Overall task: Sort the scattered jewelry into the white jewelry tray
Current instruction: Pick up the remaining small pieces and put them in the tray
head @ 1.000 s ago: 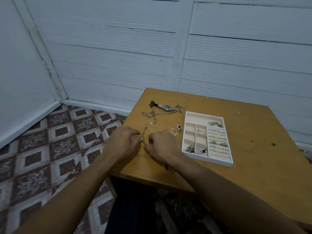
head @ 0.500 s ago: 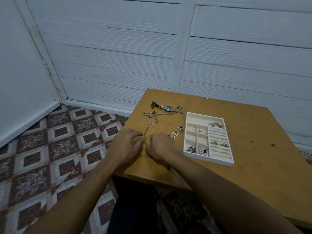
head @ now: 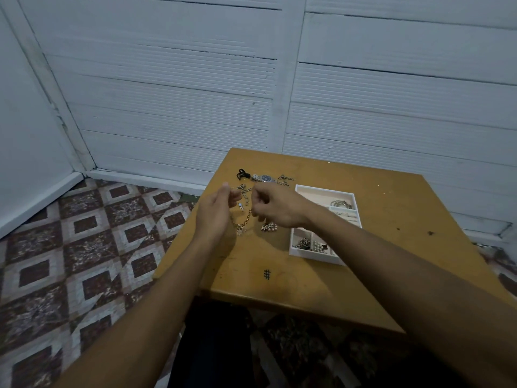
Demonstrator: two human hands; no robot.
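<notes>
Gold chain sagged between the hands above surface's left edge | right hand pinched one end, left hand grip unclear | white jewelry tray lay rightward, nearer right hand.

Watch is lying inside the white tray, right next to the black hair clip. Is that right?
Not quite. The watch is not inside the white tray. It lies on the wooden table, outside the tray, past its far left corner. It really is right next to the black hair clip. The head view shows this.
</notes>
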